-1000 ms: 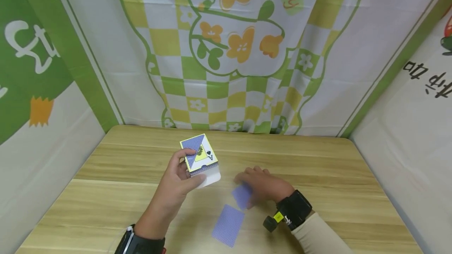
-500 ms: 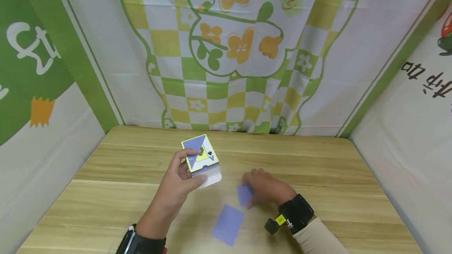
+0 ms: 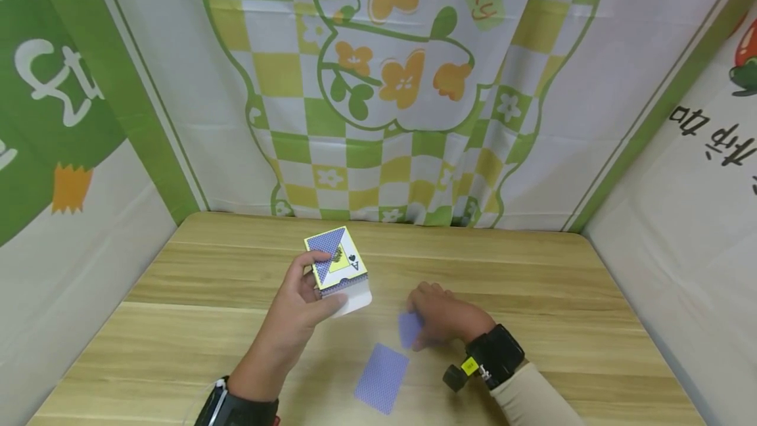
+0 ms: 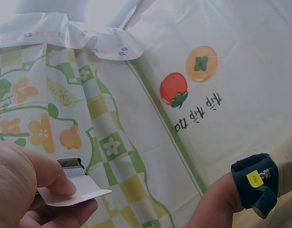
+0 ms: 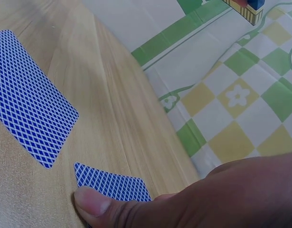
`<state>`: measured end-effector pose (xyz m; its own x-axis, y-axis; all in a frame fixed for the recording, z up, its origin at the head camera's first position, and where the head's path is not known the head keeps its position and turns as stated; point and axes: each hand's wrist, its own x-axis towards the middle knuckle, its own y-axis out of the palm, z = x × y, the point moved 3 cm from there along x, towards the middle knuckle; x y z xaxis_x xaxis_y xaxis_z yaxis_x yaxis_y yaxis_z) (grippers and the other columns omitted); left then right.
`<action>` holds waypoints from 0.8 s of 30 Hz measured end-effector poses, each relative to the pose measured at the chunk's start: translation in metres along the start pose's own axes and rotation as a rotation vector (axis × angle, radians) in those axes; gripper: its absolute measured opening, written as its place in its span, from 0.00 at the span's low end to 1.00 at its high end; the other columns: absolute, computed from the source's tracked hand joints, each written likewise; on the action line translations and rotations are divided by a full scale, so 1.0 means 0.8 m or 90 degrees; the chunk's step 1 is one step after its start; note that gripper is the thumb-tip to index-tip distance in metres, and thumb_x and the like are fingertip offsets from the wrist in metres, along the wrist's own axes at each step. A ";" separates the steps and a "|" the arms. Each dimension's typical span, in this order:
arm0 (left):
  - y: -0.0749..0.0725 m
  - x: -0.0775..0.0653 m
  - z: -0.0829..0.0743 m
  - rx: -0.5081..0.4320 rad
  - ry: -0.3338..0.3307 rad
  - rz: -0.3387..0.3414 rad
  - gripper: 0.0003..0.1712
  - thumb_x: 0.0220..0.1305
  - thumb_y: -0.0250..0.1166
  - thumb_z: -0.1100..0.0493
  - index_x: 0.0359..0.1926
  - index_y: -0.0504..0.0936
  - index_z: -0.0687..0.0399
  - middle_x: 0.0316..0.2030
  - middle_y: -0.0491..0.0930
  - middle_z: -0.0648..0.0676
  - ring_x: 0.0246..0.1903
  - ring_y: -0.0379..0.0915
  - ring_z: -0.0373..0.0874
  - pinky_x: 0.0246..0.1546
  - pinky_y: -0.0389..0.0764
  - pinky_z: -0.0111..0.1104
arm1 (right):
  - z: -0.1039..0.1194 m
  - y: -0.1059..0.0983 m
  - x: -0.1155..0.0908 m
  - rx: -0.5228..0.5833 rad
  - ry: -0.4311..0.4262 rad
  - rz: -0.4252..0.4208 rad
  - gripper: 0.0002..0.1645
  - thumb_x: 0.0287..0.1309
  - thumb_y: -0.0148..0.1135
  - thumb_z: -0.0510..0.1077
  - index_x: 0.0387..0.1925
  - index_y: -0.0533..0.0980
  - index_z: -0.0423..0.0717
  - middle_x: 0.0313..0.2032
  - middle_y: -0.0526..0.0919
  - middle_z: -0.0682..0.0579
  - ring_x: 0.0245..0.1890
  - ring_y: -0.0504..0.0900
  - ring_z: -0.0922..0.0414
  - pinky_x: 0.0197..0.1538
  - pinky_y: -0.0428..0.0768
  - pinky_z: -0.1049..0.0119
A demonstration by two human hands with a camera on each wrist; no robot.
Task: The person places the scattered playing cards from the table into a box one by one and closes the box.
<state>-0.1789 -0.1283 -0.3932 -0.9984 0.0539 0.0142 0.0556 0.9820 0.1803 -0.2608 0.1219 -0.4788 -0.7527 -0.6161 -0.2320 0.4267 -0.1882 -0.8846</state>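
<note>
My left hand (image 3: 296, 291) grips a playing-card box (image 3: 350, 267) printed with an ace of spades, holding it above the table. Its white flap (image 4: 81, 194) hangs open under the thumb, and the edges of a stack of cards (image 4: 75, 171) show inside. Low over the table, my right hand (image 3: 448, 314) pinches a blue-backed playing card (image 3: 408, 330) by its edge. The right wrist view shows the thumb against that card (image 5: 119, 185); the other fingers are mostly hidden. A second blue-backed card (image 3: 382, 378) lies face down just left and nearer to me.
The wooden table (image 3: 195, 321) runs back to a green-and-yellow checked curtain (image 3: 367, 156). White printed panels stand at left (image 3: 89, 301) and right (image 3: 668, 235). A black wrist strap with a camera mount (image 3: 495, 354) sits on my right wrist.
My right hand has shifted a little to the right with the card, away from the card lying on the table. The left hand and box have hardly moved.
</note>
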 end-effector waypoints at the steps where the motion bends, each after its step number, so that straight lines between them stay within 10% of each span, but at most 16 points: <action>1: 0.000 0.000 0.000 0.000 0.000 0.000 0.40 0.56 0.62 0.80 0.65 0.60 0.50 0.62 0.70 0.67 0.51 0.79 0.47 0.47 0.84 0.34 | 0.001 0.000 0.000 0.002 0.003 0.000 0.34 0.39 0.84 0.51 0.45 0.73 0.49 0.42 0.69 0.57 0.47 0.68 0.54 0.61 0.70 0.44; 24: 0.000 -0.002 -0.003 -0.003 -0.008 0.002 0.40 0.56 0.63 0.79 0.66 0.60 0.51 0.63 0.69 0.67 0.53 0.78 0.49 0.47 0.84 0.34 | 0.010 0.005 -0.018 0.026 0.032 -0.010 0.33 0.37 0.85 0.49 0.42 0.72 0.51 0.35 0.73 0.58 0.37 0.70 0.58 0.41 0.73 0.63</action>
<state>-0.1773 -0.1287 -0.3908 -0.9982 0.0591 0.0031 0.0586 0.9811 0.1844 -0.2444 0.1240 -0.4758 -0.7837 -0.5734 -0.2388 0.4337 -0.2299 -0.8712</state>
